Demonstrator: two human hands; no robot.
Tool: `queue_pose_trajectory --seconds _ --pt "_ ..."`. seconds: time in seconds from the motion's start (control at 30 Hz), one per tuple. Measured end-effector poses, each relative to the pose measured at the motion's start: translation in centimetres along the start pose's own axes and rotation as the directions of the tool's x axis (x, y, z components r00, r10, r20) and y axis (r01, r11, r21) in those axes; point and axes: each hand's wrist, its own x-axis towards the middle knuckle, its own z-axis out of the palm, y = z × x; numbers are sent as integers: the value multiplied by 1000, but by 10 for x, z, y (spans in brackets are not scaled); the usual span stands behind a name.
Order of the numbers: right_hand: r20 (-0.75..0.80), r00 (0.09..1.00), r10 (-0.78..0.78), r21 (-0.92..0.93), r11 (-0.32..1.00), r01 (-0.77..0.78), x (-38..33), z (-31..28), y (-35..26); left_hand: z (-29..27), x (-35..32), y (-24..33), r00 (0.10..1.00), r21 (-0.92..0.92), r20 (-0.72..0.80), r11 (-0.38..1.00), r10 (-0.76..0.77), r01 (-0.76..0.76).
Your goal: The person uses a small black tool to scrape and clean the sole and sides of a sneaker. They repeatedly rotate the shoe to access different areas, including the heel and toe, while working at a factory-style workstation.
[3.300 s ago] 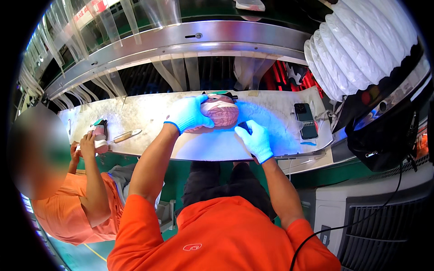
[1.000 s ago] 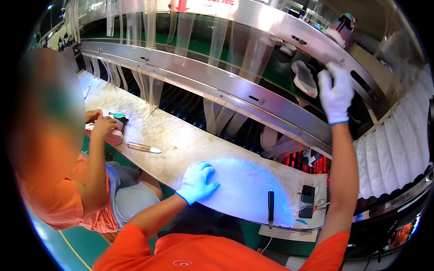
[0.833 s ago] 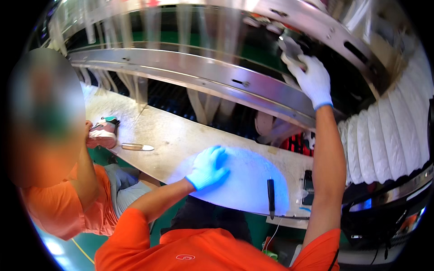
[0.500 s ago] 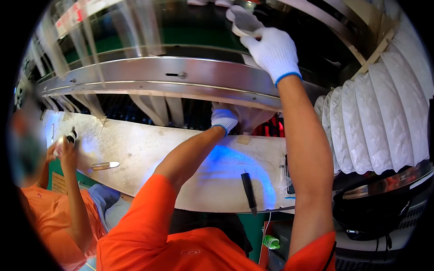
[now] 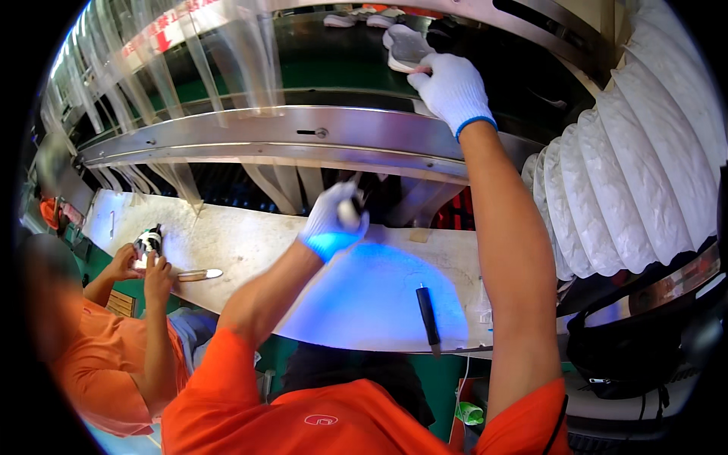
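Observation:
On the upper belt, my right hand (image 5: 453, 91), in a white knit glove with a blue cuff, grips the near end of a white shoe sole (image 5: 407, 48) with a grey inner face. Thumb and fingers are closed on its edge. My left hand (image 5: 334, 220), gloved alike, is in front of the lower opening, above the blue-lit part of the white worktop (image 5: 250, 227). Its fingers are curled round a small dark and pale thing, blurred by motion, whose kind I cannot make out. A black-handled tool (image 5: 428, 315) lies on the worktop right of my left hand.
Clear plastic strips (image 5: 284, 186) hang in the opening below a metal rail (image 5: 303, 136). More soles (image 5: 339, 21) lie on the belt (image 5: 326, 61). A white ribbed duct (image 5: 614, 189) stands at right. At left, a co-worker's hands (image 5: 155, 273) handle a shoe (image 5: 148, 241) near a knife (image 5: 199, 275).
My left hand has come out of the lower opening, toward me and leftward, with something in it. My right hand still holds the sole. The co-worker's hands have shifted right and down.

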Motion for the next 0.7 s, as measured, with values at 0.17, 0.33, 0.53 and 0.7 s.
queue_pose_trajectory --seconds 0.17,0.33,0.53,0.7 --pt "-8 997 -79 71 994 80 3 2 -12 -32 -246 -47 982 -109 -7 976 -190 188" --pt "14 995 -96 40 995 96 -1 -15 -12 -110 -329 -112 913 56 -156 920 -377 389" --pt "-273 957 -96 516 825 230 -109 -21 -94 -124 -336 -129 980 -59 -148 990 -137 129" --pt "-274 851 -448 225 831 509 -334 -70 -102 -142 -347 -147 984 243 -161 970 72 -32"
